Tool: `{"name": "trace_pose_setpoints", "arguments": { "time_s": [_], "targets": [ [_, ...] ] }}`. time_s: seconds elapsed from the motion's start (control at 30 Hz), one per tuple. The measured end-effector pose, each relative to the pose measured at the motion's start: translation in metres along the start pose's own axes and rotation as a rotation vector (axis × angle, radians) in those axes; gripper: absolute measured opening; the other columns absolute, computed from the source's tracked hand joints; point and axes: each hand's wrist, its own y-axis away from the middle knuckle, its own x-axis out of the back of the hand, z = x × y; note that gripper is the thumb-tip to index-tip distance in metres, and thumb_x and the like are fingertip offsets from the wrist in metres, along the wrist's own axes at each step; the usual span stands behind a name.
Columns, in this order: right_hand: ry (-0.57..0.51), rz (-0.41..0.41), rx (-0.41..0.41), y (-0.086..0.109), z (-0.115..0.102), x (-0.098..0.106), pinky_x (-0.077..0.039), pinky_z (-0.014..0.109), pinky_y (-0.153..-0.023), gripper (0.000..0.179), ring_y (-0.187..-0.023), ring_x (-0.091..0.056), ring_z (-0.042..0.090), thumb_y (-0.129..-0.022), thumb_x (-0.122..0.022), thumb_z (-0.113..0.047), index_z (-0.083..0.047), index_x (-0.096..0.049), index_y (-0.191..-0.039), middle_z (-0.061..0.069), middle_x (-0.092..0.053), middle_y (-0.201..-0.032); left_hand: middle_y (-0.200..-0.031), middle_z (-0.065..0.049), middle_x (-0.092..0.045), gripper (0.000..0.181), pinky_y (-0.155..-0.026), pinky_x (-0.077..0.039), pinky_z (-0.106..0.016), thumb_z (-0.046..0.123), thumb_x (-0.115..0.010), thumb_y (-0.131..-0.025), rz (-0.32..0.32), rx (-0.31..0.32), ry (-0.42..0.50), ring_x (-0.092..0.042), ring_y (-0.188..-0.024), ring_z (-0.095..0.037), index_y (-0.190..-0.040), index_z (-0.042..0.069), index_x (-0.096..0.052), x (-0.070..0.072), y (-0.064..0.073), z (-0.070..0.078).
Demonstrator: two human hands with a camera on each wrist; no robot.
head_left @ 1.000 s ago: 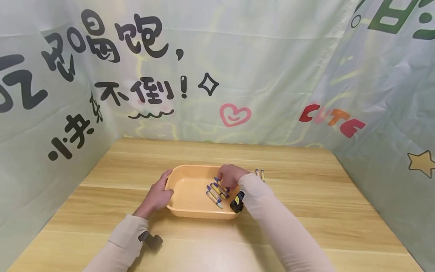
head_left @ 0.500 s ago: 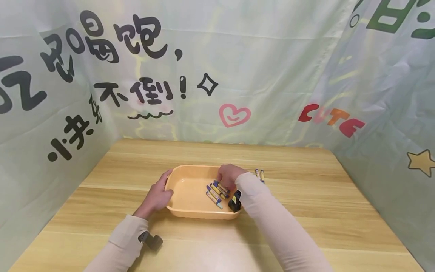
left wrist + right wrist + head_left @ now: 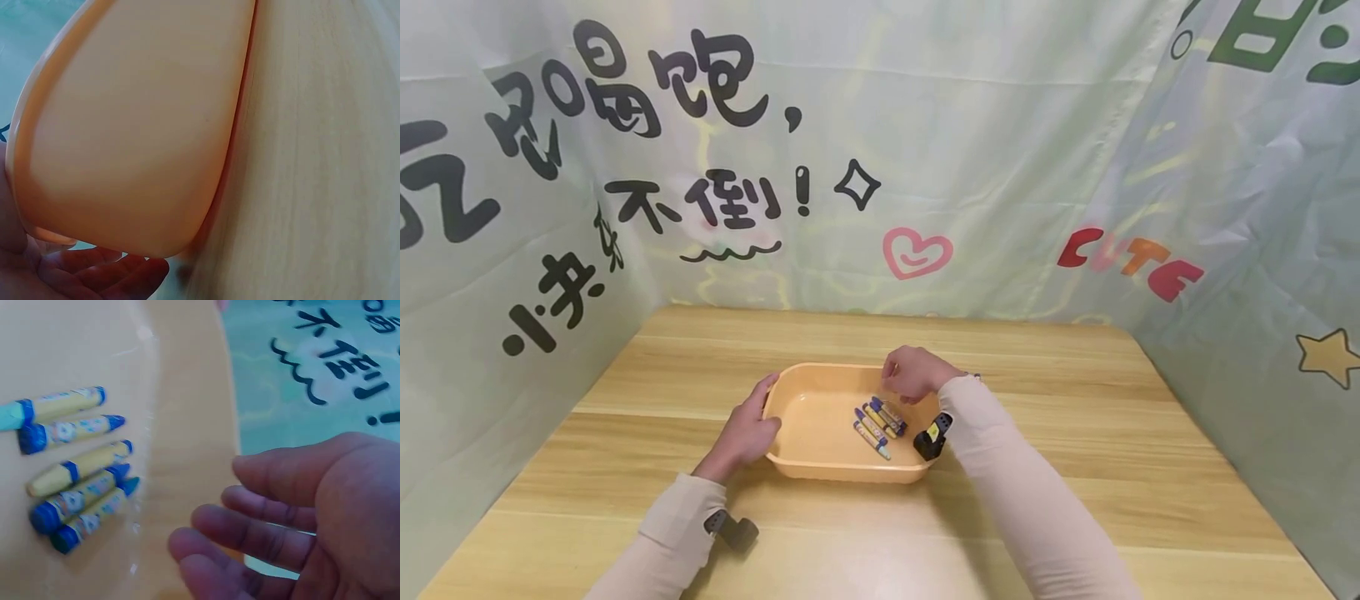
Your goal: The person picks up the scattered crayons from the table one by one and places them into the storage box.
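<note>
My left hand (image 3: pixel 751 429) grips the left end of a peach-coloured plastic basin (image 3: pixel 812 429), thumb at the rim and fingers outside the wall. In the left wrist view those fingers (image 3: pixel 112 272) curl beneath the basin's edge. Several crayons (image 3: pixel 81 464) in yellow wrappers with blue bands lie side by side on the basin floor; one crayon (image 3: pixel 872 440) shows a pale aqua tip. Over the basin's back right rim hovers my right hand (image 3: pixel 916 373). Seen from the right wrist, its fingers (image 3: pixel 262 537) are loosely bent and hold nothing.
Beyond the right wrist, crayon ends (image 3: pixel 973 377) peek out on the wooden table (image 3: pixel 1075 433), mostly hidden by the sleeve. Printed fabric (image 3: pixel 1000 167) walls the table at the back and both sides. Each wrist carries a small black camera (image 3: pixel 932 437).
The right hand has let go of a crayon among the others in the basin, then lifted and shifted slightly right, its wrist now covering the crayons outside. The left hand has kept its hold.
</note>
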Motion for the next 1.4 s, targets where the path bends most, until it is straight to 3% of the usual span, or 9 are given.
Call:
{"name": "trace_pose_setpoints", "arguments": {
  "time_s": [0.13,0.3,0.5,0.67,0.9,1.17,1.4],
  "targets": [
    [-0.061,0.055,0.030,0.005,0.007,0.011,-0.054,0.028,-0.056,0.015,-0.061,-0.062,0.018,-0.095,-0.060,-0.016,-0.004,-0.063,-0.103,0.018,-0.068,-0.090,-0.140,-0.030,-0.045,0.072,-0.072,-0.053,-0.036,0.000,-0.046,-0.084,-0.006,0.008,0.013,-0.066,-0.091,-0.028,-0.152,0.004,-0.022,0.000,-0.001,0.000],
    [-0.124,0.137,0.036,0.010,0.021,0.020,-0.053,0.031,-0.058,0.021,-0.069,-0.065,0.025,-0.094,-0.061,-0.017,-0.001,-0.061,-0.108,0.016,-0.065,-0.090,-0.140,-0.030,-0.045,0.072,-0.077,-0.053,-0.038,0.000,-0.045,-0.084,-0.005,0.010,0.005,-0.064,-0.096,-0.029,-0.153,0.004,-0.021,0.000,0.000,-0.001],
    [-0.161,0.223,-0.002,0.016,0.041,0.025,-0.054,0.035,-0.063,0.027,-0.070,-0.065,0.022,-0.095,-0.061,-0.019,0.001,-0.059,-0.113,0.011,-0.065,-0.090,-0.140,-0.030,-0.045,0.071,-0.078,-0.053,-0.039,0.000,-0.045,-0.085,-0.003,0.003,0.006,-0.063,-0.100,-0.032,-0.152,0.003,-0.022,-0.001,0.002,-0.001],
    [-0.179,0.256,-0.046,0.023,0.064,0.028,-0.055,0.040,-0.066,0.030,-0.075,-0.067,0.032,-0.094,-0.060,-0.018,0.003,-0.058,-0.115,0.016,-0.066,-0.093,-0.138,-0.031,-0.046,0.071,-0.077,-0.053,-0.039,-0.001,-0.045,-0.084,-0.002,-0.003,0.003,-0.064,-0.097,-0.032,-0.152,0.003,-0.022,-0.001,0.002,0.000],
    [-0.170,0.259,-0.124,0.031,0.097,0.030,-0.052,0.031,-0.058,0.031,-0.063,-0.063,0.024,-0.093,-0.058,-0.016,0.006,-0.056,-0.115,0.018,-0.066,-0.085,-0.139,-0.030,-0.046,0.072,-0.076,-0.053,-0.038,0.000,-0.045,-0.085,0.000,0.012,0.008,-0.065,-0.094,-0.029,-0.153,0.005,-0.022,-0.001,0.001,0.001],
    [-0.095,0.262,-0.196,0.036,0.122,0.025,-0.048,0.032,-0.059,0.029,-0.054,-0.058,0.017,-0.095,-0.057,-0.021,0.004,-0.056,-0.108,0.006,-0.061,-0.064,-0.138,-0.031,-0.046,0.071,-0.075,-0.053,-0.038,0.000,-0.044,-0.085,0.000,0.008,0.002,-0.065,-0.093,-0.030,-0.152,0.005,-0.022,0.001,-0.001,0.000],
    [-0.005,0.299,-0.226,0.037,0.136,0.018,-0.048,0.037,-0.067,0.025,-0.073,-0.057,0.024,-0.093,-0.058,-0.023,0.002,-0.061,-0.091,0.012,-0.063,-0.089,-0.138,-0.031,-0.046,0.071,-0.074,-0.053,-0.037,0.000,-0.044,-0.085,-0.007,0.005,0.013,-0.065,-0.093,-0.030,-0.152,0.004,-0.022,0.000,-0.001,0.001]
  ]
}}
